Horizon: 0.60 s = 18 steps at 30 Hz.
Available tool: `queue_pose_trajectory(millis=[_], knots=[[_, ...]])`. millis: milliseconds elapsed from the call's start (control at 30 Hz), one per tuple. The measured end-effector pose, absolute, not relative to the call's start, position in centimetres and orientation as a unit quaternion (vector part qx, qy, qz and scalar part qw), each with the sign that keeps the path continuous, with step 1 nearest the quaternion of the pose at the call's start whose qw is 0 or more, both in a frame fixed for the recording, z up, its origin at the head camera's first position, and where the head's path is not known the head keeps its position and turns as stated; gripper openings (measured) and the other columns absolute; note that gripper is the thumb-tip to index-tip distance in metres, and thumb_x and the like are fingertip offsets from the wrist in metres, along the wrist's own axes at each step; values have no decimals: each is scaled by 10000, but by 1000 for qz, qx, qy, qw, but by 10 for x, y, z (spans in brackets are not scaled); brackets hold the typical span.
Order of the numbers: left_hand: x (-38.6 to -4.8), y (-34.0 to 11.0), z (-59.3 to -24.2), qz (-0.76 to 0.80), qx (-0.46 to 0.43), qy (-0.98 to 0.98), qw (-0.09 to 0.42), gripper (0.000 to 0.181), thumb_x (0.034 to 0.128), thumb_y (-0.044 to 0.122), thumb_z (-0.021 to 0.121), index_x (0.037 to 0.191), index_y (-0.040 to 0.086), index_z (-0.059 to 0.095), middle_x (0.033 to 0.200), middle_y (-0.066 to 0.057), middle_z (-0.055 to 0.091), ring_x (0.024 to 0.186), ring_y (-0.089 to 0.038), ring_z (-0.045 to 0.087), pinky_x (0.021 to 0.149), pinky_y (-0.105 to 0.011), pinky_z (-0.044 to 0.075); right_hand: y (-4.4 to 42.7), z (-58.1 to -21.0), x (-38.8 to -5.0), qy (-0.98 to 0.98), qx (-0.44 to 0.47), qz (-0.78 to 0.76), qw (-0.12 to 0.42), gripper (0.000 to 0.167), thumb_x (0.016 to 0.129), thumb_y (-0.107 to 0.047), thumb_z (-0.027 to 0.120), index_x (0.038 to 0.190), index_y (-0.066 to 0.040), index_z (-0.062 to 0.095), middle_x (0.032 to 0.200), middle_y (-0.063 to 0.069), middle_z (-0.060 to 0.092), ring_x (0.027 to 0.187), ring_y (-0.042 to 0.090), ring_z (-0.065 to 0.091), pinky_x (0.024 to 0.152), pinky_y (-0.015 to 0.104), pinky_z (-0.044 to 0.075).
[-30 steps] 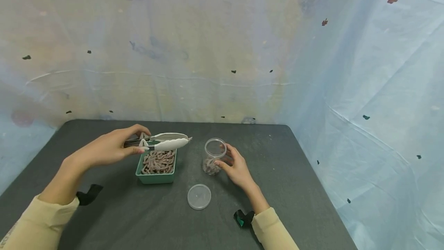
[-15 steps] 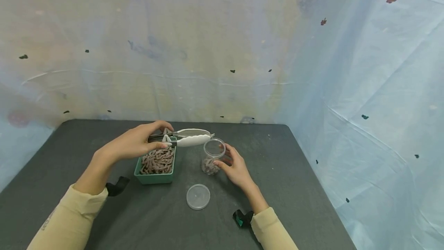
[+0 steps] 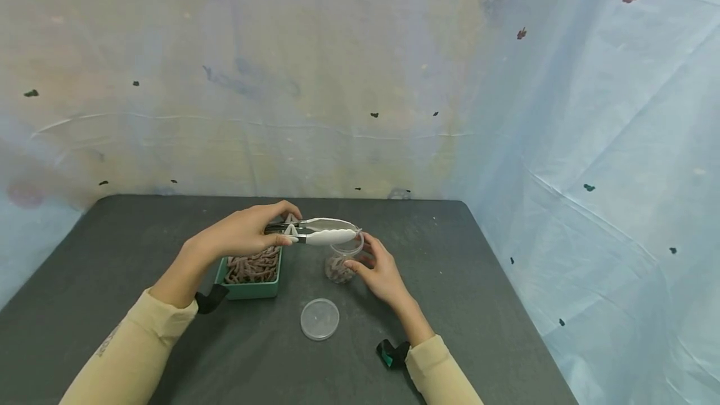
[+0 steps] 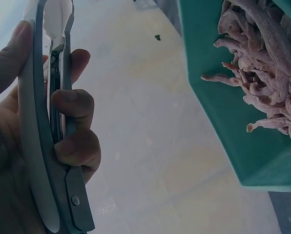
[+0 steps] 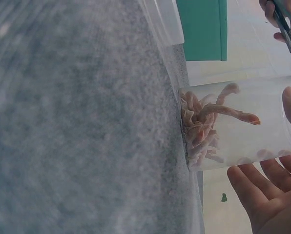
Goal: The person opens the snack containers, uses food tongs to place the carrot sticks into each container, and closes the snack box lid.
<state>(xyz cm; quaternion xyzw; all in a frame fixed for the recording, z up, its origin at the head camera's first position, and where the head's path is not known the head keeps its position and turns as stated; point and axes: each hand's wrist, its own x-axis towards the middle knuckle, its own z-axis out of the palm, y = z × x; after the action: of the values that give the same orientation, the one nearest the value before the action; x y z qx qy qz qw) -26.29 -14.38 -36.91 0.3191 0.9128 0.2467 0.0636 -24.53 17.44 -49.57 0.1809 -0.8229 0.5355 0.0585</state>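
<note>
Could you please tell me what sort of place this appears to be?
Probably a makeshift recording corner rather than an everyday room: creased, printed sheeting covers the back and right side, a dark table stands in front of it, and a small black device sits at each wrist.

The head camera looks forward and down over the table [image 3: 439,305], far enough back to include the sheet [image 3: 337,67] behind it. The left wrist camera sits close to the left hand [image 3: 244,230] and faces past the tongs [image 3: 332,237] to the sheet. The right wrist camera sits low over the table, its frame turned sideways, facing the jar [image 5: 267,109] at close range. Both wrist views share the bin [image 3: 253,291] and tongs.
</note>
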Motion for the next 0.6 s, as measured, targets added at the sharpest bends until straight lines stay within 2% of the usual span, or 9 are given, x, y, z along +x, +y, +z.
queue_pose_trajectory(millis=[167, 400, 600], knots=[[-266, -144, -373, 242, 320, 913, 75, 565, 985, 493, 681, 1459, 230, 525, 1243, -3, 616, 1001, -153, 619, 803, -428, 501, 170, -491, -242, -824, 176, 534, 65, 682, 926, -34, 786, 1518, 31, 452, 1482, 236, 523, 1353, 431, 545, 1040, 536, 511], [-267, -145, -375, 242, 317, 914, 78, 563, 976, 500, 688, 1453, 250, 523, 1268, -13, 617, 1045, -169, 628, 823, -439, 511, 166, -457, -222, -824, 193, 529, 60, 633, 944, -39, 767, 1482, 89, 459, 1447, 274, 537, 1331, 457, 554, 1034, 565, 504], [-267, -145, -375, 241, 316, 915, 75, 565, 973, 505, 687, 1457, 273, 511, 1298, -23, 614, 1116, -231, 637, 859, -474, 520, 166, -459, -224, -823, 191, 531, 60, 635, 940, -29, 769, 1476, 110, 458, 1442, 295, 533, 1326, 478, 551, 1029, 583, 502]])
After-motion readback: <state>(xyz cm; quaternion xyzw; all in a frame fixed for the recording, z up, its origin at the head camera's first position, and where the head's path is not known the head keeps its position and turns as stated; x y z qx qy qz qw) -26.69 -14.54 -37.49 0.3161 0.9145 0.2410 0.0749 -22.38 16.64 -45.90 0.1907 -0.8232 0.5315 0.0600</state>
